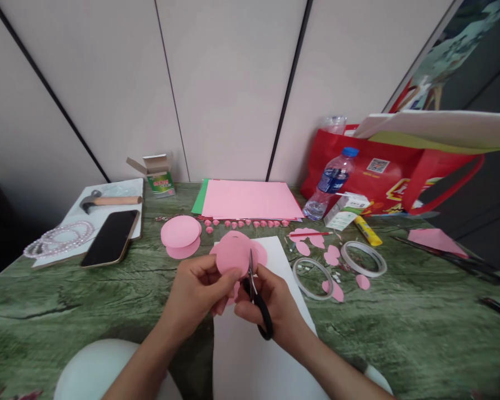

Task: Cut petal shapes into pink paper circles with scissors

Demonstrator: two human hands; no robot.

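My left hand (202,286) pinches a pink paper circle (233,253) by its lower edge, thumb in front. In my right hand (270,303) is a pair of scissors (260,308) with black handles, its blades pointing up at the circle's right edge. Whether the blades have cut into the paper I cannot tell. More pink paper (259,254) shows behind the circle. Beneath both hands lies a white sheet (250,350). A stack of pink circles (181,233) rests to the left, and a row of small pink rolled pieces (241,224) lies beyond the hands.
Pink sheets (250,199) lie by the wall. On the right are tape rolls (364,259), pink scraps (331,255), a glue stick (367,230), a water bottle (331,180) and a red bag (375,172). A phone (110,238), hammer (110,200) and bead strings (60,239) sit left.
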